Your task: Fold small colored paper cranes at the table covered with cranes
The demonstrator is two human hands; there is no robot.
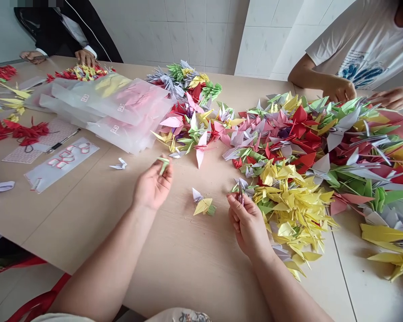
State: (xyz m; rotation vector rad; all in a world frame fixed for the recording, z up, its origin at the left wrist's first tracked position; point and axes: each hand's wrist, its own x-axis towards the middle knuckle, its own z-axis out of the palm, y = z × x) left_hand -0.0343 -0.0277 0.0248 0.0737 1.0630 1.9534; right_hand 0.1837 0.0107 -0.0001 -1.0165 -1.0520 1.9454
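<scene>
My left hand (152,185) is raised over the table, palm up, with thumb and fingers closed on a small light-green folded paper (164,165). To the right, my right hand (250,223) pinches a slim, dark, pointed thing (241,193) that stands upright; its kind is not clear. On the table between my hands lie a few small paper cranes (203,205), lilac, yellow and green. Close beside my right hand spreads a heap of yellow paper cranes (292,214). A lone white paper crane (119,164) rests left of my left hand.
A long pile of mixed-colour paper cranes (278,134) runs across the table. Frosted plastic bags (121,112) lie at the back left, near a label strip (62,163), a pen (63,141) and red folded pieces (28,132). Two other people sit across, their hands at the piles.
</scene>
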